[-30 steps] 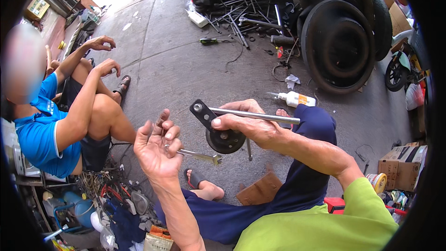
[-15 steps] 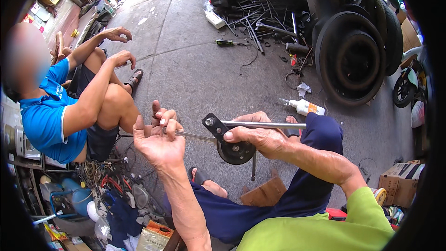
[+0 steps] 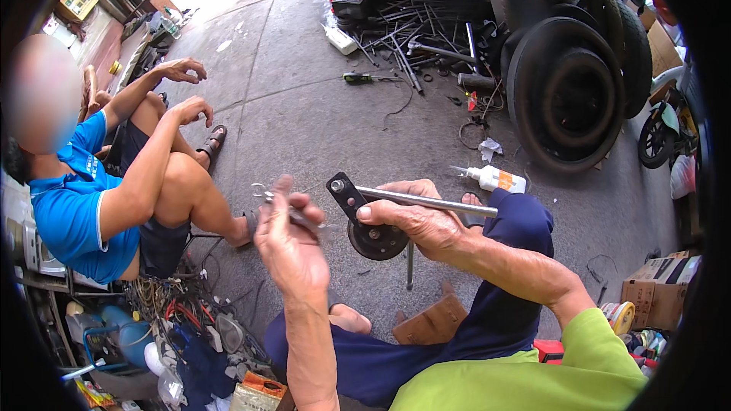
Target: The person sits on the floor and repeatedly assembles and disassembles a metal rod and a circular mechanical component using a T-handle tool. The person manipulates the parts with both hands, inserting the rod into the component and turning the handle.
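Note:
My right hand [image 3: 422, 217] grips a black pulley-like wheel [image 3: 378, 240] with a flat black bracket [image 3: 355, 205]. From the bracket's bolted upper end a straight metal rod [image 3: 445, 202] runs to the right, over my fingers. A thinner rod [image 3: 410, 268] points down behind the wheel. To the left of this assembly, my left hand [image 3: 293, 247] is closed around a wrench. One forked end of the wrench [image 3: 260, 189] sticks out past the fingers; motion blurs its other end. Wrench and wheel are apart.
A person in a blue shirt [image 3: 72, 209] sits at the left, legs toward me. A white bottle [image 3: 496, 179] lies beyond my right knee. Farther off are a screwdriver [image 3: 356, 78], piled metal rods [image 3: 426, 27] and a large tyre [image 3: 525, 99]. A brown board [image 3: 432, 321] lies between my feet.
The wrench has come away from the wheel and turned in my left hand, which has rotated and shifted slightly right. My right hand still holds the wheel and bracket in nearly the same place.

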Action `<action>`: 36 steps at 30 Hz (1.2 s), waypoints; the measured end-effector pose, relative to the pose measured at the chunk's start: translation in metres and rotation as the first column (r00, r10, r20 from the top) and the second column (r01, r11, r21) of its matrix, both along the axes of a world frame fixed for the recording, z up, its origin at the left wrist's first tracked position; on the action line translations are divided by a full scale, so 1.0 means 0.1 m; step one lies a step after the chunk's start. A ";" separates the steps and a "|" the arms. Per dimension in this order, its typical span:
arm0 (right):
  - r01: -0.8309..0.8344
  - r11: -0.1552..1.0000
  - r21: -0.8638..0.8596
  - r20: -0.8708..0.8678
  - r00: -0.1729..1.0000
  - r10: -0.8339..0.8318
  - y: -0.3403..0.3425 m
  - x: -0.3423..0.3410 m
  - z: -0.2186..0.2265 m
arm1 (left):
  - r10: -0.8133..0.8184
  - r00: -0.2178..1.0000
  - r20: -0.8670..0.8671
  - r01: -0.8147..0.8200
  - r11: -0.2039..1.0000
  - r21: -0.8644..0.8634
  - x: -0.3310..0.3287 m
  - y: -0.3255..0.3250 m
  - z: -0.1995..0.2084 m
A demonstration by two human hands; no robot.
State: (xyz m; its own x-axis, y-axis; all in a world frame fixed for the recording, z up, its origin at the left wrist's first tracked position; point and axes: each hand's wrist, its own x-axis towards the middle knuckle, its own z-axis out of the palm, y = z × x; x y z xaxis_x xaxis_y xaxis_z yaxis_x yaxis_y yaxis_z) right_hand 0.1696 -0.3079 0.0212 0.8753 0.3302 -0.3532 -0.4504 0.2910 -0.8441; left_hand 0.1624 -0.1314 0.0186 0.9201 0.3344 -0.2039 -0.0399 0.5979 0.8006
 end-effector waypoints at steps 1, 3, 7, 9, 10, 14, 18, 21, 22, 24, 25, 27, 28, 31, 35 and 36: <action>-0.009 0.999 -0.053 0.016 1.000 0.010 -0.04 0.01 0.03 | 0.023 0.998 0.050 -0.027 0.996 0.088 0.01 0.04 0.01; -0.021 0.999 -0.036 0.013 1.000 0.021 -0.10 0.02 0.03 | 0.109 0.994 0.028 -0.112 0.940 0.321 0.04 0.08 0.10; -0.042 0.999 -0.007 0.044 0.998 0.042 -0.17 0.04 0.04 | 0.056 0.996 -0.063 -0.030 0.937 0.348 0.01 0.07 0.18; -0.033 0.999 0.007 0.052 0.998 0.033 -0.16 0.03 0.04 | -0.019 0.995 -0.101 0.062 0.897 0.438 -0.02 0.02 0.12; -0.033 0.999 0.021 0.049 0.998 0.032 -0.16 0.03 0.03 | -0.071 0.990 -0.119 0.121 0.864 0.488 -0.03 -0.02 0.08; -0.050 0.997 0.052 0.034 0.998 0.049 -0.15 0.04 -0.03 | -0.259 0.958 -0.125 0.288 0.859 0.423 -0.08 -0.15 0.02; -0.050 0.999 0.008 0.070 0.996 0.049 -0.14 0.03 0.00 | -0.354 0.930 -0.096 0.367 0.884 0.291 -0.08 -0.12 -0.05; -0.032 0.999 -0.023 0.118 0.992 0.034 -0.12 0.04 0.00 | -0.350 0.934 -0.073 0.356 0.891 0.284 -0.08 -0.12 -0.04; -0.019 1.000 -0.012 0.122 0.992 0.020 -0.11 0.03 0.00 | -0.347 0.936 -0.061 0.349 0.892 0.288 -0.07 -0.12 -0.05; 0.003 1.000 0.015 0.130 0.991 -0.005 -0.10 0.03 -0.03 | -0.335 0.941 -0.056 0.338 0.906 0.255 -0.07 -0.11 -0.05; 0.005 1.000 0.010 0.121 0.993 -0.007 -0.11 0.04 -0.02 | -0.328 0.942 -0.065 0.334 0.917 0.217 -0.07 -0.11 -0.05; 0.001 1.000 0.007 0.102 0.995 -0.002 -0.11 0.05 0.00 | -0.329 0.943 -0.047 0.332 0.932 0.147 -0.09 -0.07 -0.04; -0.004 1.000 -0.007 0.096 0.995 0.004 -0.09 0.06 -0.04 | -0.340 0.940 -0.019 0.340 0.934 0.112 -0.09 -0.04 -0.04; -0.035 0.999 0.010 0.085 0.996 0.034 -0.10 0.05 -0.04 | -0.374 0.927 0.020 0.374 0.927 0.000 -0.08 -0.01 -0.05; -0.035 0.999 0.026 0.025 0.999 0.035 -0.08 0.05 -0.02 | -0.375 0.927 -0.005 0.374 0.926 -0.046 -0.09 0.00 0.00; -0.039 0.998 0.041 0.016 0.999 0.039 -0.08 0.06 -0.02 | -0.373 0.928 -0.005 0.373 0.927 -0.036 -0.09 0.00 0.02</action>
State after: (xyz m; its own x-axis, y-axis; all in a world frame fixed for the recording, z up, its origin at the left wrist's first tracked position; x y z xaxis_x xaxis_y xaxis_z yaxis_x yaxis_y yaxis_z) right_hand 0.1752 -0.3157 0.0188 0.8667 0.3781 -0.3255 -0.4493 0.3080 -0.8386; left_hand 0.1531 -0.1312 0.0203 0.9747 -0.0399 -0.2198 0.2000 0.5942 0.7790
